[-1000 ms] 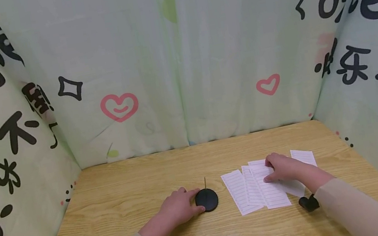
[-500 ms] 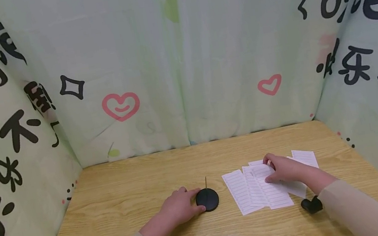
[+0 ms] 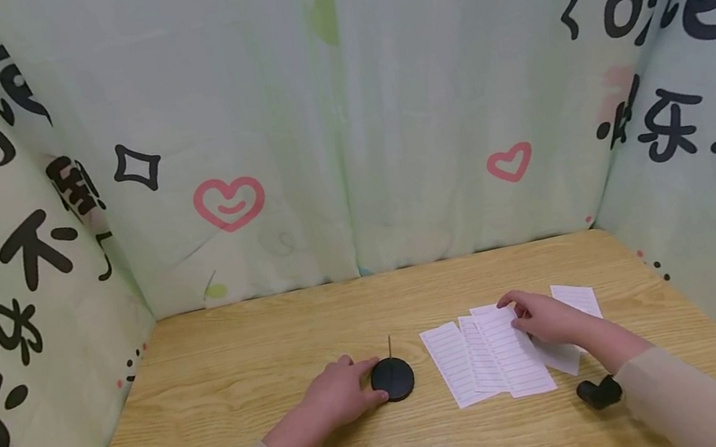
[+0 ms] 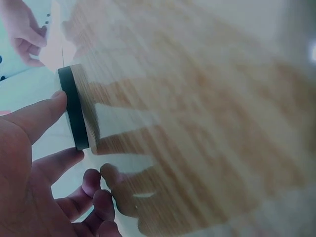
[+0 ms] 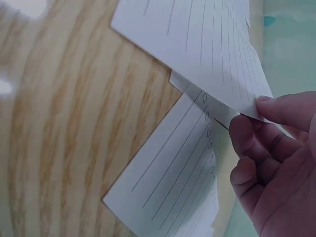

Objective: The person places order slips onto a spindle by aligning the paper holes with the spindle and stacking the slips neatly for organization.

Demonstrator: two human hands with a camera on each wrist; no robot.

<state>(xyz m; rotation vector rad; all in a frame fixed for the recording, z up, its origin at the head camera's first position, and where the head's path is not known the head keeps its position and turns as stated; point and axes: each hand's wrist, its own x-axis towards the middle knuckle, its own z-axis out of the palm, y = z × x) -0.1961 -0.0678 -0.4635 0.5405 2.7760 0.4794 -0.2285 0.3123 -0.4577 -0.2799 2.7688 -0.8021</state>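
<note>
Two hands working: left hand (image 3: 341,393) is bracing the black spike base (image 3: 392,378) at table centre, fingers curled on its rim; right hand (image 3: 543,318) is pinching the top lined slip (image 3: 514,350) off the fanned slips (image 3: 457,362) beside it. Judging next: clean lift, then centring over the spike.

I am looking into a small curtained recording booth rather than a lived-in room. A pale green fabric curtain printed with pink hearts and large black characters (image 3: 339,115) closes in three sides of a light wood-grain bench (image 3: 245,355). Lined white paper slips (image 3: 489,356) lying on the bench give it the feel of a desk-work station.
</note>
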